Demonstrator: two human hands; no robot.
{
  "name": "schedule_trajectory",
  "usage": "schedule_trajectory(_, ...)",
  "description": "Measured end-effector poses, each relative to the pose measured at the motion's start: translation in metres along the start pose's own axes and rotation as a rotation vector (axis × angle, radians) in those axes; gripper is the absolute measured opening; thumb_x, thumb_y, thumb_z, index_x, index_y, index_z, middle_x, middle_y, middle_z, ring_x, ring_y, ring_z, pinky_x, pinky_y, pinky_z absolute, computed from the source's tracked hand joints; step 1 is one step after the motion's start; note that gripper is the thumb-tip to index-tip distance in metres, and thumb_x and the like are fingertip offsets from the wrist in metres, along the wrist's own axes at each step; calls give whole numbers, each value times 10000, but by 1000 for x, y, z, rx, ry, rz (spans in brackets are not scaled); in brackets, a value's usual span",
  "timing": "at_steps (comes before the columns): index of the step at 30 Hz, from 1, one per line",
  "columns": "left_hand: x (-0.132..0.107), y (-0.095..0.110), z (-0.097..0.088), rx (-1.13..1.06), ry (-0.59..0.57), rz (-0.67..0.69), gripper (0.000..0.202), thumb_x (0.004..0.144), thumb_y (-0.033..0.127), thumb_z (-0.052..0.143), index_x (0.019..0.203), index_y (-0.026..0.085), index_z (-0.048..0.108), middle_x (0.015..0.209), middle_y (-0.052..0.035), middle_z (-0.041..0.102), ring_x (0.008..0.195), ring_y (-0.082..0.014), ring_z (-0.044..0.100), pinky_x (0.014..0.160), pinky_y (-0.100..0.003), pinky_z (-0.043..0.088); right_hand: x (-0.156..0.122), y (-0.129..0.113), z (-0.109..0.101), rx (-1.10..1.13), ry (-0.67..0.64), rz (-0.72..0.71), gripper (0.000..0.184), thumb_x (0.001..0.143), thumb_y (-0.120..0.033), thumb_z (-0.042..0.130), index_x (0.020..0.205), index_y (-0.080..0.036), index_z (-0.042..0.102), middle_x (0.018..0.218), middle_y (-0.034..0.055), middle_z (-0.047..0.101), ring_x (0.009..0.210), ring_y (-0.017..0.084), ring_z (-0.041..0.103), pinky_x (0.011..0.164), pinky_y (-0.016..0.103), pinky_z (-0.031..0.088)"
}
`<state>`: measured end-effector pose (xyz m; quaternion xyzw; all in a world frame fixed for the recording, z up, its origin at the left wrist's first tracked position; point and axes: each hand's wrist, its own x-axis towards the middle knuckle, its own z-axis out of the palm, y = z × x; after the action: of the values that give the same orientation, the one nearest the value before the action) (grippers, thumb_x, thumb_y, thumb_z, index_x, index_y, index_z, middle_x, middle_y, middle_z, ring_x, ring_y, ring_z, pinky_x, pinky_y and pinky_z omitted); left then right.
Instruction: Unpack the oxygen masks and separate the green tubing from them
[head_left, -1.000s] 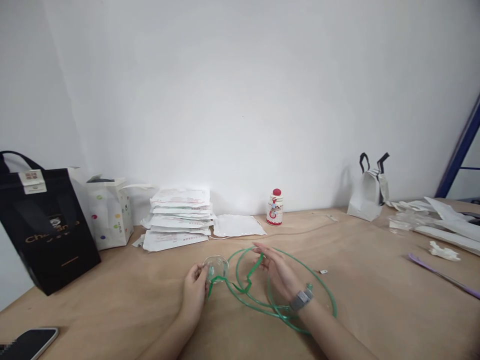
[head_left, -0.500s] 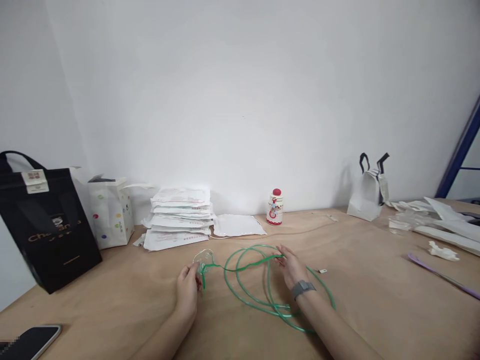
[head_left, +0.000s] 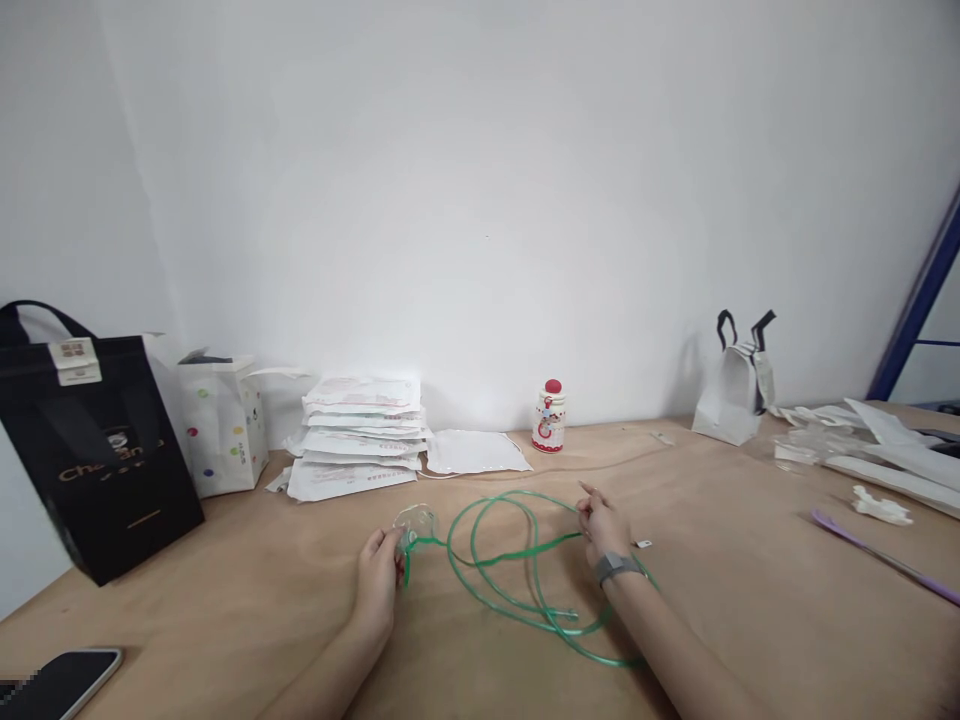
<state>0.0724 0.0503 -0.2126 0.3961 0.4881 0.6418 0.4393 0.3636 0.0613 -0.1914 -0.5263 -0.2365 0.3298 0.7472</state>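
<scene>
My left hand is closed on a small clear plastic oxygen mask, pinching its edge. A green strap runs from the mask to my right hand, drawn almost straight between the two. The thumb and fingers of my right hand grip the strap's far end, while the index finger points outward; the exact pinch is partly hidden. Beneath the strap, loops of green tubing lie on the brown table, and part of the tubing passes under my right forearm.
Behind the hands are a stack of white packets, a flat white sheet and a red-capped bottle. Bags stand at left, above a phone. A white bag, plastic wrappings and a purple stick are at right.
My right hand has moved right and slightly nearer, pulling the strap longer, and its index finger now sticks out. My left hand keeps hold of the mask, almost unmoved.
</scene>
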Motion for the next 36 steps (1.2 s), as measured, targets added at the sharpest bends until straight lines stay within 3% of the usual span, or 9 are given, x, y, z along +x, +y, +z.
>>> schedule_trajectory(3,-1,-3,3,110,-123,61,284,612,457,595,550,186,532,459,72,413,404,-98,385,397,-207,283,-18,1,14,-66,-232,10,385,668,-336,597,1021,-209,515,518,-66,565,302,90,350,343,241,250)
schedule_trajectory(6,-2,-7,5,256,-161,173,262,603,434,621,559,176,617,536,35,461,515,-142,463,494,-243,366,-37,4,25,-135,-426,35,370,636,-365,632,961,-204,560,591,-32,615,340,100,424,363,240,285)
schedule_trajectory(11,-10,-4,6,473,-139,378,155,616,356,650,632,204,673,757,-31,501,783,-246,522,764,-394,411,-60,5,33,-258,-609,55,299,626,-460,645,687,-167,655,411,-71,436,326,62,267,366,223,177)
schedule_trajectory(14,-16,0,7,527,-193,471,103,640,316,642,658,215,654,927,-71,550,990,-290,497,904,-445,357,-70,3,36,-311,-652,30,314,645,-493,630,633,-181,669,379,-85,332,355,66,221,384,230,164)
schedule_trajectory(19,-20,0,9,556,-342,506,117,751,267,533,802,210,621,847,-62,629,856,-237,573,803,-382,438,-78,4,40,-379,-665,-35,286,618,-465,659,554,-189,622,405,-71,361,395,77,262,401,233,173)
schedule_trajectory(24,-21,1,9,589,-432,521,161,747,268,547,845,228,668,858,-65,648,872,-249,572,799,-381,433,-84,5,44,-439,-668,-123,263,605,-433,668,548,-180,624,423,-60,420,420,87,318,435,240,251)
schedule_trajectory(29,-20,3,9,593,-437,512,153,754,296,560,808,224,683,817,-60,647,853,-245,575,785,-368,430,-92,0,45,-497,-675,-231,224,631,-389,651,560,-179,622,579,-1,594,587,149,497,574,269,372)
schedule_trajectory(36,-20,-1,10,583,-407,502,119,753,292,549,715,226,641,772,-52,667,783,-241,591,715,-332,431,-100,11,43,-596,-695,-339,216,712,-367,582,605,-182,615,550,-12,555,541,140,462,534,262,349)
